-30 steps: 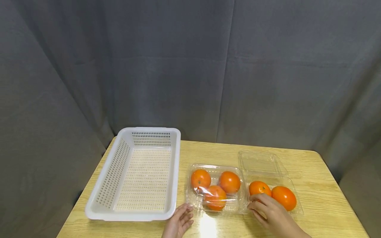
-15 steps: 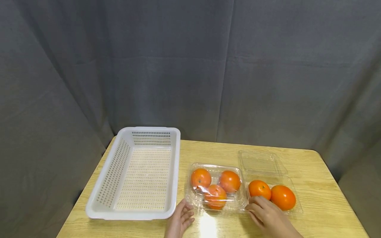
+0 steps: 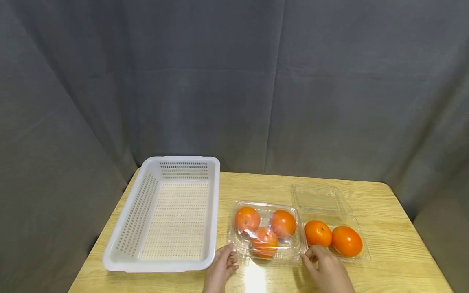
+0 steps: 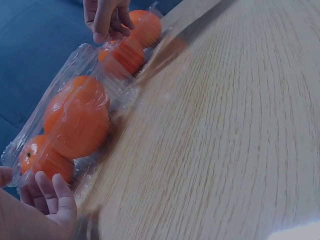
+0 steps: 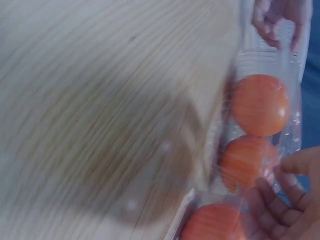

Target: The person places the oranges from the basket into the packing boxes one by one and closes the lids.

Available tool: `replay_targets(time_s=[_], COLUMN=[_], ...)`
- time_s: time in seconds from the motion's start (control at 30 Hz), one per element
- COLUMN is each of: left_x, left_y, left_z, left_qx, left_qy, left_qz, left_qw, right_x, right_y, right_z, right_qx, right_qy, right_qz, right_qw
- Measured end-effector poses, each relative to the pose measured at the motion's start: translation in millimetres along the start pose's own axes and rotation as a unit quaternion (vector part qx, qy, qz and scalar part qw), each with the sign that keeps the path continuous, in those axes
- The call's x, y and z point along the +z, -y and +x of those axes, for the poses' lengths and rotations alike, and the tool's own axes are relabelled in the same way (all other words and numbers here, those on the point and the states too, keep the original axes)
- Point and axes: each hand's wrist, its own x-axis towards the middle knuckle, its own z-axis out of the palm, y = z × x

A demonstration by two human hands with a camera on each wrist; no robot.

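Observation:
In the head view a lidded clear plastic clamshell (image 3: 239,248) holds 3 smooth orange fruits (image 3: 283,224). My left hand (image 3: 219,268) is at its front left corner, thumb touching the edge and fingers loosely bent. My right hand (image 3: 327,266) pinches the rim at the front right corner between thumb and index finger. In the right wrist view the right hand (image 5: 287,200) has thumb and index tips together by the rim. The left wrist view shows the left hand (image 4: 45,207) with thumb and fingers apart around the corner.
A second clear clamshell (image 3: 318,199) lies beside it on the right, lid folded back, with 2 orange fruits (image 3: 347,241) in its base. To the left stands a white perforated plastic basket (image 3: 216,211) with nothing in it. Everything rests on a wooden table (image 3: 395,252) before a grey curtain.
My right hand has drawn slightly left and down, its thumb and index finger now together at the clamshell's corner. The left hand has shifted only a little. Both clamshells stay in place.

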Motion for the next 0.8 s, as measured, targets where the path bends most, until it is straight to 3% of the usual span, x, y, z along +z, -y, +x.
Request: replay_targets(time_s=[0.23, 0.3, 0.37, 0.47, 0.57, 0.7, 0.8], left_x=[-1.2, -2.4, -3.4, -4.1, -4.5, -6.3, -7.2], left_y=[1.3, 1.4, 1.6, 1.4, 1.4, 2.8, 3.3], left_z=[0.0, -0.1, -0.7, -0.5, 0.0, 1.4, 2.3], left_qx=[0.010, 0.012, 0.012, 0.011, 0.006, 0.005, 0.002], left_qy=[-0.005, -0.003, -0.003, -0.006, -0.007, -0.001, 0.000], left_qz=[0.019, 0.024, 0.027, 0.016, 0.004, 0.006, 0.009], left_qw=[0.9998, 0.9996, 0.9996, 0.9998, 0.9999, 1.0000, 1.0000], right_x=[5, 4, 2, 0, 1, 3, 3], right_y=[3, 4, 6, 7, 6, 0, -5], right_z=[-6.3, -7.6, -7.8, -6.0, -5.2, -7.3, -8.1], right_qx=[0.067, 0.112, 0.170, 0.245, 0.301, 0.330, 0.327], right_qy=[-0.012, 0.010, 0.056, 0.132, 0.173, 0.186, 0.199], right_qz=[0.053, 0.056, 0.060, 0.081, 0.151, 0.285, 0.360], right_qw=[0.9963, 0.9920, 0.9820, 0.9570, 0.9257, 0.8806, 0.8509])
